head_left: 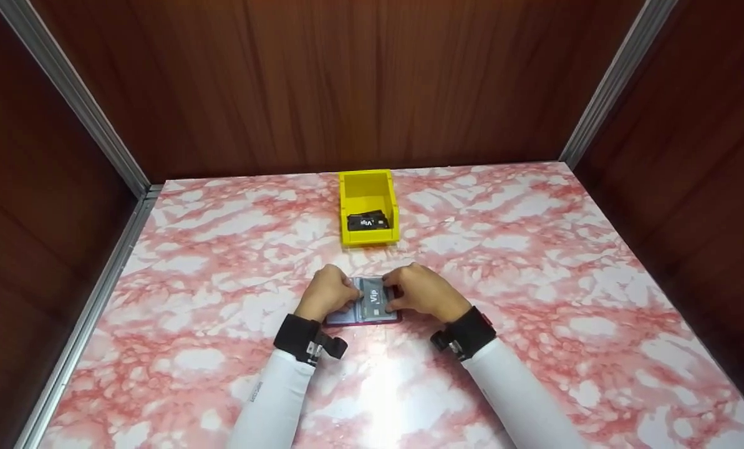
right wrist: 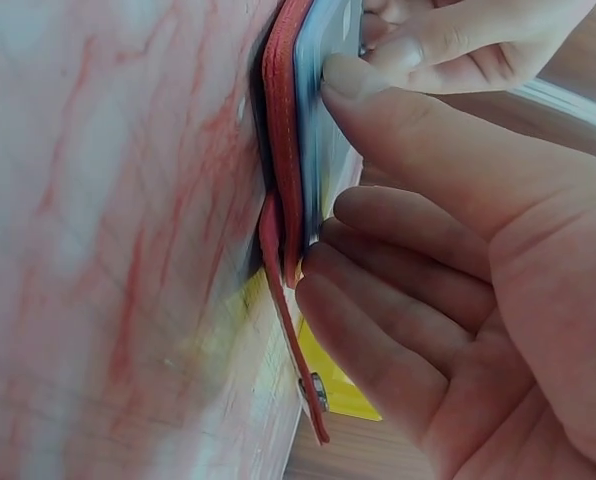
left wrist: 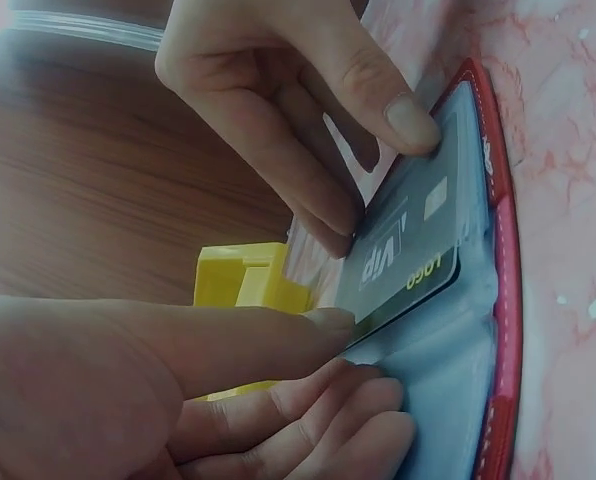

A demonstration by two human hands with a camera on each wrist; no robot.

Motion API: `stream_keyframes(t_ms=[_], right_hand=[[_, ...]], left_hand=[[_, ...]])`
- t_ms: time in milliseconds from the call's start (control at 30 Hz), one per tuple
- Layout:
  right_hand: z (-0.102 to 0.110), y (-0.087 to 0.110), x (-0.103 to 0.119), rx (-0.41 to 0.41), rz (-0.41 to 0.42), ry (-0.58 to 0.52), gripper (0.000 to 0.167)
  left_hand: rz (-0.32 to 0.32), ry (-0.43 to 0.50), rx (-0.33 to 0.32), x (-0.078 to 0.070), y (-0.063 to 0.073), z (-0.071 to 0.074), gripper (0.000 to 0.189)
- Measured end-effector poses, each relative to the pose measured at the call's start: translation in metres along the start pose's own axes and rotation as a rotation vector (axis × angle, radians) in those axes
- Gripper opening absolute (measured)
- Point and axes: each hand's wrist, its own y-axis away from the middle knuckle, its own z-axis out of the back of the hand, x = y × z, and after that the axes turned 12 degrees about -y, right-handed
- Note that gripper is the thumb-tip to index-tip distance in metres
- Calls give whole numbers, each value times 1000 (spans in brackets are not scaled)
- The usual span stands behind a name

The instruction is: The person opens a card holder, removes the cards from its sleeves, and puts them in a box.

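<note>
A red card holder (head_left: 372, 322) with clear plastic sleeves lies spread on the table. Over its right-hand sleeve is a black card (head_left: 373, 298) marked "Vip", partly inside the plastic; its "LOGO" end (left wrist: 430, 276) sticks out toward the middle. My left hand (head_left: 328, 293) pinches at that end, thumb on the card's edge and fingers curled against the sleeves. My right hand (head_left: 428, 292) grips across the sleeved card, its thumb (right wrist: 353, 78) on the near edge, fingers at the far one. A snap strap (right wrist: 290, 345) hangs off the holder's side.
Beyond my hands stands a yellow bin (head_left: 369, 236) holding several black cards (head_left: 368, 221). Brown wood-look panels (head_left: 372, 81) with metal corner posts enclose the red-and-white marbled table (head_left: 222, 249) at the back and sides.
</note>
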Motion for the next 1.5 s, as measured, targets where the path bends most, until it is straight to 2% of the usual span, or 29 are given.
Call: stream_keyframes(t_ms=[100,233,467,600,733,933,1000,1200,1500], right_hand=[[0,0,1,1,-9,2,39],[-1,0,1,-2,-1,18,39],[-2,0,3,-12,-12,22,40],[-2,-1,4,-17,-20,19,42],[-2,-2,5,-15,-20,17,42],[-3,-1,4,-5,-13,16,42],[-3,-2,4,-2,-15,15,42],[-3,-2,3,7,-32,9,41],[-4,0,2,5,-39,14,42]], left_hand=[[15,-3,-15,-6,7,3,24],[52,0,-6,-8,5,4,27],[-3,-61,0,38,-49,-26,28],[6,-84,3,40,-57,-29,30],[13,-64,-19,34,-48,-26,28],[63,-7,-25,-2,-2,-2,33],[78,1,-29,-10,7,2,36],[82,44,-20,-11,11,3,33],[117,139,26,-5,11,12,12]])
